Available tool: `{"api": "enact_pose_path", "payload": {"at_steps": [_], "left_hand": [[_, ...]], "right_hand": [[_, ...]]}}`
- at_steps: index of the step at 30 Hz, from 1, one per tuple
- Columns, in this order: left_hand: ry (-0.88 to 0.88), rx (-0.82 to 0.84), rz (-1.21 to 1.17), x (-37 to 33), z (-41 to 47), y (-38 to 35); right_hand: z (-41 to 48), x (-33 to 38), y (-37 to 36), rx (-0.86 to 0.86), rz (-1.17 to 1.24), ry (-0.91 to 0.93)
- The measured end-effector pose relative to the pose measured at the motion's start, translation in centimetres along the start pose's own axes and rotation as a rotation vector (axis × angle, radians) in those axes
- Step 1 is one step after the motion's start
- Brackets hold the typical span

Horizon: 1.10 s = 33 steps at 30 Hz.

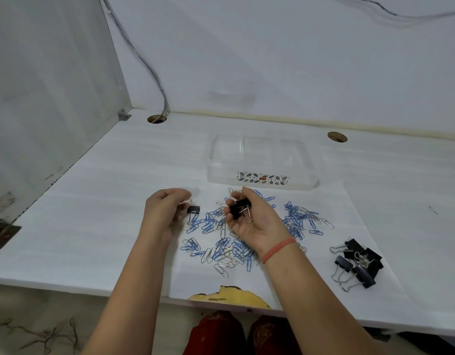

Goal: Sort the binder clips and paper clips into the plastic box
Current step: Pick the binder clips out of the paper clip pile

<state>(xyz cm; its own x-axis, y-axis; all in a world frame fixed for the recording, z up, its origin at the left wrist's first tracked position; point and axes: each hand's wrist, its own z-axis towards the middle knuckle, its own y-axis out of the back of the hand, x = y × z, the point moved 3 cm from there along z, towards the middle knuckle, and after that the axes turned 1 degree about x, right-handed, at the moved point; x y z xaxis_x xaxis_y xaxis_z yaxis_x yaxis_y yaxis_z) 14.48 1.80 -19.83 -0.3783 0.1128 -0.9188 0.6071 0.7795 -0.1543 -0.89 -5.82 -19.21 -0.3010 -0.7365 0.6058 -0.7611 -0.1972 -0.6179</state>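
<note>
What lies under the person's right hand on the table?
Blue and silver paper clips lie scattered under the right hand, which holds black binder clips. The hand and wrist cover whatever lies directly beneath them.

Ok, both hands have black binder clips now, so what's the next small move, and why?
Probably carry the right hand forward and drop its binder clips into one compartment of the plastic box. The box looks empty, sits just beyond that hand, and the left hand pinches only one small clip.

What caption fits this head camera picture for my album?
Right hand cups black binder clips, left hand pinches another, above scattered paper clips.
</note>
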Motion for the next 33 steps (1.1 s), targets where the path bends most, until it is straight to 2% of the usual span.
{"api": "enact_pose_path", "payload": {"at_steps": [4,6,8,11,13,19,21,23,25,28,30,33], "left_hand": [[-0.258,-0.161,0.83,-0.4,0.0,-1.0],[-0.309,-0.167,1.037,-0.3,-0.2,-1.7],[-0.337,-0.18,1.091,-0.2,0.2,-2.1],[-0.349,-0.154,1.044,-0.4,0.9,-2.0],[-0.306,-0.116,0.908,-0.5,1.1,-1.4],[0.048,-0.023,0.089,-1.1,0.6,1.7],[0.074,-0.013,-0.155,-1.3,0.0,2.7],[0.012,-0.073,-0.293,-1.5,-0.4,4.0],[-0.044,-0.168,-0.279,-1.5,-1.0,5.1],[-0.251,-0.351,0.084,-0.7,-2.0,6.1],[-0.437,-0.359,0.28,0.3,-2.5,6.3],[-0.511,-0.337,0.376,0.9,-2.1,6.6]], "right_hand": [[0.0,0.0,0.0,0.007,0.006,0.001],[0.0,0.0,0.2,0.001,0.03,-0.006],[0.1,-0.1,0.3,-0.008,0.081,-0.012],[0.2,-0.2,0.4,-0.036,0.228,0.0],[0.1,-0.1,0.3,-0.043,0.296,0.016],[0.3,-0.5,-1.4,-0.021,0.247,-0.006],[0.4,-1.3,-2.8,-0.003,0.207,-0.04],[0.5,-2.5,-5.0,0.026,0.166,-0.081],[1.0,-4.2,-7.2,0.048,0.092,-0.098],[2.2,-7.0,-9.8,0.06,-0.067,-0.059],[3.3,-8.5,-10.5,0.057,-0.227,0.013],[3.6,-9.5,-11.0,0.117,-0.451,0.046]]}}
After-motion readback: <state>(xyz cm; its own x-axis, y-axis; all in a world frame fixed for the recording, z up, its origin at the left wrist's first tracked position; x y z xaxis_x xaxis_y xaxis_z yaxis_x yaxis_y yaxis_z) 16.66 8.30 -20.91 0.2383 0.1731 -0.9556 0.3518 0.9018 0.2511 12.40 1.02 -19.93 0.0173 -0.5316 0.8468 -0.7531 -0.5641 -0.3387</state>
